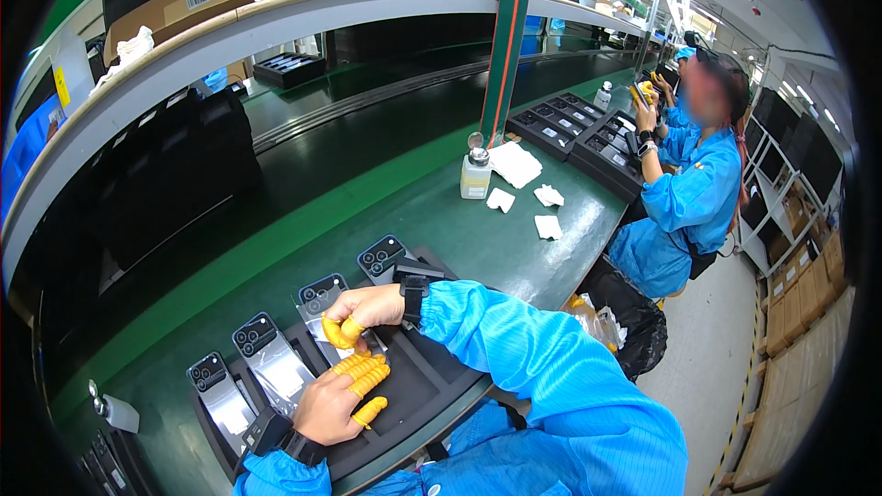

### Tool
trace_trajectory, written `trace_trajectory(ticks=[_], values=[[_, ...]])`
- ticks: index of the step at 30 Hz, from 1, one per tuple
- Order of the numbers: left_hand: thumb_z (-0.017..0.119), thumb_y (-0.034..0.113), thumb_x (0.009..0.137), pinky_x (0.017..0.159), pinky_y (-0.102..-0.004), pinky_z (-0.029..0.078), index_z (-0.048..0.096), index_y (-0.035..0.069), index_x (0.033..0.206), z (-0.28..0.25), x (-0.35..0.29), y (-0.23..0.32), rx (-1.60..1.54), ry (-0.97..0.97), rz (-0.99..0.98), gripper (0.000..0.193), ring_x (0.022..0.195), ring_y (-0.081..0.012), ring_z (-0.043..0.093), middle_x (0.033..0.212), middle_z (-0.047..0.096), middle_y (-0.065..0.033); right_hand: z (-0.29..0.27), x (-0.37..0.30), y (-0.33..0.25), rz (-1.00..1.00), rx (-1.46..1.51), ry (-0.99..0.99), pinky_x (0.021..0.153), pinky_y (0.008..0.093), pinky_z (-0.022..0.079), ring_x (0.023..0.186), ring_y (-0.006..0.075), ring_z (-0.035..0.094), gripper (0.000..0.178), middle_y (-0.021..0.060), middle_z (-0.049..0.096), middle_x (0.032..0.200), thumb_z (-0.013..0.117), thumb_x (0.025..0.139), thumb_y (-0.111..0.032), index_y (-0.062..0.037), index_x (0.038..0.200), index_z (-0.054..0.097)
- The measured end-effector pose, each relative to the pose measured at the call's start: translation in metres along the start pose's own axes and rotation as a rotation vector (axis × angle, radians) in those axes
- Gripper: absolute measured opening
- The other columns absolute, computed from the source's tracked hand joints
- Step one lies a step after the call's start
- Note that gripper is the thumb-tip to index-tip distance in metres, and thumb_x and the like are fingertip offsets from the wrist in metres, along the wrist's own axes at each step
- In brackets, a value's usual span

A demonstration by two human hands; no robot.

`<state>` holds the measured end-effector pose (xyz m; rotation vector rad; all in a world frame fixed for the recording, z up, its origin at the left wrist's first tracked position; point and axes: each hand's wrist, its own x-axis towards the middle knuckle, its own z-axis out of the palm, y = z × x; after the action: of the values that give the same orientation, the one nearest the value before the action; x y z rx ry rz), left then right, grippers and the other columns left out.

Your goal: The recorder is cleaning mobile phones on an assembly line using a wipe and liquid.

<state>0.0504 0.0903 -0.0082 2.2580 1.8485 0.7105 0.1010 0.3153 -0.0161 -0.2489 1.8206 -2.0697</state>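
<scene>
Several phones lie in a black foam tray (413, 409) in front of me, among them a far-left phone (220, 393) and one beside it (274, 360), camera ends pointing away. My left hand (333, 406), in yellow finger cots, stretches its fingers flat over the lower end of the third phone (320, 296), thumb apart. Just above it my right hand (363, 310), also in yellow cots, has its fingers curled in a pinch over the same phone. What they pinch is hidden. Farther right, another phone (381, 255) lies at the tray's far edge.
A pump bottle (475, 174) and white wipes (515, 163) stand beyond the tray; another bottle (115, 411) is at left. A co-worker (694, 179) at right holds a phone near black trays (602, 174). A shelf (367, 2) spans above the bench. A black bin bag (634, 317) hangs beside me.
</scene>
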Motion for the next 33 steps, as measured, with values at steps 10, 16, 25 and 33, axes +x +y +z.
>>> trace_trajectory(ticks=[10, 16, 25, 33], values=[[0.069, 0.027, 0.087, 0.098, -0.0390, 0.050, 0.063, 0.009, 0.127, -0.0002, 0.0006, 0.0003, -0.008, 0.004, 0.001, 0.044, 0.111, -0.0307, 0.063, 0.124, 0.065, -0.0115, -0.0010, 0.0007, 0.0016, -0.003, 0.000, -0.002, 0.066, 0.0283, 0.055, 0.073, 0.0168, 0.066, 0.012, 0.0071, 0.061, 0.085, 0.065, 0.084, -0.013, -0.0008, 0.085, 0.064], [0.069, 0.027, 0.087, 0.097, -0.0388, 0.050, 0.063, 0.009, 0.128, -0.0009, 0.0006, 0.0014, -0.002, -0.006, -0.008, 0.045, 0.110, -0.0306, 0.064, 0.124, 0.066, -0.0113, -0.0006, 0.0004, 0.0016, -0.006, 0.002, -0.002, 0.066, 0.0284, 0.055, 0.073, 0.0166, 0.065, 0.012, 0.0068, 0.061, 0.084, 0.065, 0.084, -0.013, -0.0011, 0.086, 0.064], [0.069, 0.028, 0.087, 0.097, -0.0386, 0.050, 0.063, 0.009, 0.128, -0.0003, 0.0006, 0.0008, 0.002, -0.012, -0.012, 0.045, 0.110, -0.0304, 0.064, 0.123, 0.066, -0.0112, 0.0007, -0.0005, 0.0001, -0.014, -0.007, 0.006, 0.065, 0.0280, 0.055, 0.072, 0.0169, 0.065, 0.012, 0.0065, 0.060, 0.084, 0.065, 0.084, -0.013, -0.0014, 0.085, 0.064], [0.069, 0.027, 0.087, 0.098, -0.0386, 0.050, 0.063, 0.009, 0.128, -0.0001, 0.0001, 0.0009, 0.009, -0.009, -0.013, 0.045, 0.110, -0.0303, 0.064, 0.123, 0.066, -0.0113, 0.0001, 0.0001, 0.0010, -0.006, 0.007, 0.003, 0.066, 0.0282, 0.055, 0.073, 0.0170, 0.065, 0.011, 0.0069, 0.060, 0.085, 0.065, 0.084, -0.013, -0.0014, 0.084, 0.064]])
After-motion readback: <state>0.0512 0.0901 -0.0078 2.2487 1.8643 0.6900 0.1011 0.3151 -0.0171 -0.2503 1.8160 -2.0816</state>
